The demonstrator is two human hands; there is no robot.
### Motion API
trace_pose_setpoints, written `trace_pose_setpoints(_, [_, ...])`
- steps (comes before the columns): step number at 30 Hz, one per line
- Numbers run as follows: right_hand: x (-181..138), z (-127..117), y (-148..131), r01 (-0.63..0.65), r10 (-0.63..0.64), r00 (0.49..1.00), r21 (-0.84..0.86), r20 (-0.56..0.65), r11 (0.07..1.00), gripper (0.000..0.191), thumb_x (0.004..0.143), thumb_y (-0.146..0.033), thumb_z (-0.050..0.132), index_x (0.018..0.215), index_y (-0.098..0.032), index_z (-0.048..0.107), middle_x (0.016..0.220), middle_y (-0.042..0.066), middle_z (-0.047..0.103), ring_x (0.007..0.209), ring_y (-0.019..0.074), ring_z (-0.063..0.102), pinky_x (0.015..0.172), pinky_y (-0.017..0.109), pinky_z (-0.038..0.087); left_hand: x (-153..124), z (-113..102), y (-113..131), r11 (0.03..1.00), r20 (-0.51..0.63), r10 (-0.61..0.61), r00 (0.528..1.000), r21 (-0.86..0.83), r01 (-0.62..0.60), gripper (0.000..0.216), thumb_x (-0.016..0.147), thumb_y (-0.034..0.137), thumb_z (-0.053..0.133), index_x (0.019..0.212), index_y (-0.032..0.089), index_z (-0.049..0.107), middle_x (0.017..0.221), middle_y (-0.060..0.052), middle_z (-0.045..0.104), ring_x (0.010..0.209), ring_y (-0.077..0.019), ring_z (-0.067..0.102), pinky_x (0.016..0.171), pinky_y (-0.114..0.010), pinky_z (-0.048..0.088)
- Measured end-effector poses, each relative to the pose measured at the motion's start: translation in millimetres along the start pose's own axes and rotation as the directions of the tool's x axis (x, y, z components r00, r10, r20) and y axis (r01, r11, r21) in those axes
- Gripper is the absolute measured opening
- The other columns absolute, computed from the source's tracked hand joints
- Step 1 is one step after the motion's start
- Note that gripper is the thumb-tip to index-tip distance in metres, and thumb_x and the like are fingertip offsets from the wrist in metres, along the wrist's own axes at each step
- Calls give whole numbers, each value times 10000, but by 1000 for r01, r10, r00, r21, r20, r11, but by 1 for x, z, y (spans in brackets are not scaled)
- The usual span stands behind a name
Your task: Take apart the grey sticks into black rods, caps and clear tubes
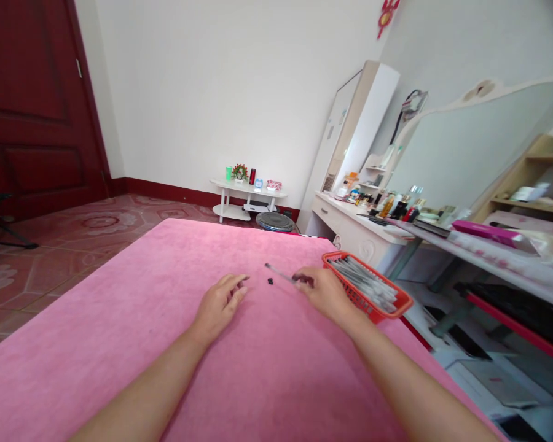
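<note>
My right hand (321,290) rests on a pink cloth-covered surface (166,307), fingers closed on a thin clear pen (279,273) that points away to the left. A small black cap (270,281) lies on the cloth just left of that hand. My left hand (221,302) lies flat on the cloth with its fingers stretched out, holding nothing, a short way left of the cap. A red plastic basket (387,310) filled with several grey pens sits right beside my right hand at the surface's right edge.
A white dressing table (350,224) with bottles and a large mirror (461,147) stands to the right. A low white shelf (246,196) sits by the far wall. A dark red door (32,104) is at the left, over a tiled floor.
</note>
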State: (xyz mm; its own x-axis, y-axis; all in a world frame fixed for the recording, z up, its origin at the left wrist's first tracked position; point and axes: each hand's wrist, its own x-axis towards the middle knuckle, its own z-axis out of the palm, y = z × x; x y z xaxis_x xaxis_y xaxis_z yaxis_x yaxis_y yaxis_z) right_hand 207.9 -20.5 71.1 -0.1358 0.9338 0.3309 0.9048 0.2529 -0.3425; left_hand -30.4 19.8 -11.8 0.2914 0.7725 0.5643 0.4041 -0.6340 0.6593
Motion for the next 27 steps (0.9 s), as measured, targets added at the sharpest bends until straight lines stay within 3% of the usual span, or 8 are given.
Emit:
trace_pose_setpoints(3, [-2, -48, 40, -130, 103, 973, -120, -208, 984, 243, 742, -274, 530, 928, -219, 676, 840, 50, 686, 736, 181, 593, 608, 252, 380, 1, 1, 1, 1000, 17, 4, 1000, 7, -4, 360, 872, 355, 365, 1121, 191, 567, 957, -66, 587, 848, -169, 542, 760, -298, 426])
trace_pose_setpoints(6, [-9, -87, 84, -378, 293, 911, -301, -291, 875, 269, 737, -355, 517, 927, -252, 677, 825, 31, 687, 717, 184, 598, 547, 246, 357, 2, 3, 0, 1000, 55, 5, 998, 17, -6, 357, 875, 354, 362, 1117, 200, 573, 955, -63, 590, 846, -172, 545, 760, -297, 422])
trace_pose_setpoints(9, [-20, -106, 121, -524, 427, 850, -419, -308, 741, 280, 700, -386, 534, 889, -250, 689, 819, 38, 689, 739, 200, 607, 525, 245, 349, 3, 4, -2, 1000, 72, -2, 997, 21, 0, 348, 878, 352, 363, 1118, 210, 572, 952, -52, 594, 836, -165, 552, 774, -291, 417])
trace_pose_setpoints(12, [-28, -107, 145, -566, 503, 823, -458, -266, 685, 292, 688, -397, 539, 895, -258, 690, 841, 48, 691, 770, 215, 615, 530, 250, 362, 3, 4, -3, 1000, 78, -6, 997, 20, 5, 345, 883, 348, 356, 1115, 211, 571, 950, -46, 596, 846, -163, 558, 788, -288, 416])
trace_pose_setpoints(16, [-28, -96, 157, -570, 533, 817, -444, -219, 691, 301, 709, -402, 526, 921, -261, 686, 872, 60, 690, 813, 233, 620, 568, 269, 398, 2, 4, -4, 1000, 78, -3, 997, 21, 1, 340, 882, 339, 358, 1103, 206, 580, 966, -49, 603, 863, -165, 562, 805, -290, 418])
trace_pose_setpoints(19, [-21, -87, 152, -521, 483, 853, -382, -197, 764, 346, 765, -410, 475, 1008, -248, 660, 954, 61, 679, 852, 228, 617, 632, 282, 431, 2, 5, -6, 1000, 76, -4, 997, 15, 3, 340, 880, 331, 359, 1097, 204, 587, 972, -51, 609, 860, -167, 567, 798, -289, 428])
trace_pose_setpoints(23, [-10, -73, 145, -283, 267, 959, -311, -95, 907, 428, 857, -378, 347, 1185, -202, 558, 1160, 71, 597, 1027, 213, 557, 846, 300, 419, 2, 6, -7, 1000, 76, 2, 997, 15, -3, 343, 879, 328, 357, 1092, 200, 592, 981, -56, 613, 871, -173, 570, 805, -294, 430])
trace_pose_setpoints(27, [-8, -59, 148, -113, 158, 982, -355, 101, 928, 520, 901, -400, 218, 1321, -158, 408, 1337, 78, 441, 1229, 211, 389, 1020, 340, 290, 2, 5, -7, 1000, 91, -6, 996, 9, 5, 349, 880, 336, 352, 1085, 194, 596, 982, -61, 618, 868, -175, 575, 800, -295, 433])
